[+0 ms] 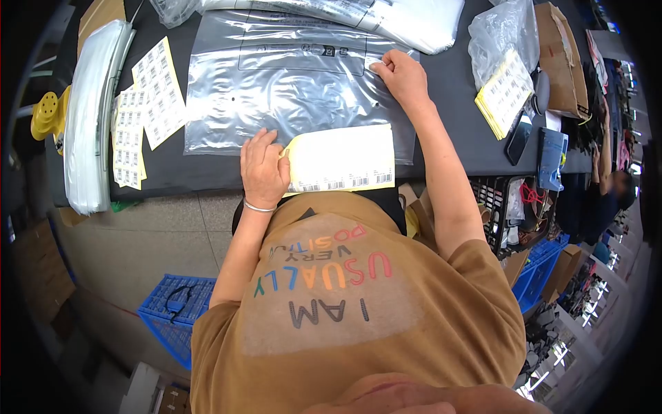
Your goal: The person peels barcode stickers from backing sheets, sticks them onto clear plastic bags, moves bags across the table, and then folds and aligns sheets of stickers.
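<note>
A clear plastic bag with black print lies flat on the dark table. My right hand is over its upper right part, thumb and forefinger pinched on a small white label at the bag's surface. Near the table's front edge, my left hand rests with its thumb at the left side of a sheet of labels. That sheet is mostly blank white, with a row of barcode labels along its lower edge, and overlaps the bag's bottom edge.
Stacked plastic bags and label sheets lie at left, near a yellow object. More bags are at the back. Right are yellow-edged labels, a phone and a cardboard box. Another person is far right.
</note>
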### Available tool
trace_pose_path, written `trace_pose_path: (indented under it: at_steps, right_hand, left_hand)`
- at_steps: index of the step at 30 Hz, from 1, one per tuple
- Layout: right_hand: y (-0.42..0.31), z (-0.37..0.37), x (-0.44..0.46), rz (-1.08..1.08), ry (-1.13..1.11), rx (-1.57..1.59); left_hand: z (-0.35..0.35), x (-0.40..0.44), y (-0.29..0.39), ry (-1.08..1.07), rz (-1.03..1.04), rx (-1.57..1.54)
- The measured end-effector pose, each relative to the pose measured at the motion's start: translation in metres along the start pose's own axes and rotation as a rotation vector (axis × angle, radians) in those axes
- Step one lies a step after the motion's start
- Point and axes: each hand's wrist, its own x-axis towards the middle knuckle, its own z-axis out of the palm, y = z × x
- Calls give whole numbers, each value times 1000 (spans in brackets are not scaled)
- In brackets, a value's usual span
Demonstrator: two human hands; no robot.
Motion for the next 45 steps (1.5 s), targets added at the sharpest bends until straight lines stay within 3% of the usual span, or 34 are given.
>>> trace_pose_path:
  at_steps: [3, 5, 9, 20, 30, 33, 39, 41, 45]
  right_hand:
    - [-9, 4, -3, 1, 5, -159]
    - [-10, 11, -7, -59, 129, -270]
    - [-5, 16, -8, -63, 219, -272]
    - [-4, 1, 9, 129, 80, -130]
    - [5, -1, 5, 200, 184, 70]
    - [-15, 5, -11, 21, 207, -219]
    - [21, 14, 7, 25, 267, -163]
    - [20, 7, 1, -83, 249, -250]
    - [-34, 15, -34, -371, -96, -39]
  left_hand:
    - [1, 0, 0, 7, -9, 5]
    - [2, -1, -1, 13, -7, 6]
    - [3, 0, -1, 24, -11, 5]
    - [6, 1, -4, 67, 16, -17]
    - [5, 5, -1, 106, 49, -38]
    - [5, 4, -2, 108, 60, -39]
    - [10, 6, -6, 128, 84, -76]
    - [10, 4, -9, 148, 63, -171]
    - [-9, -9, -1, 197, 137, -369]
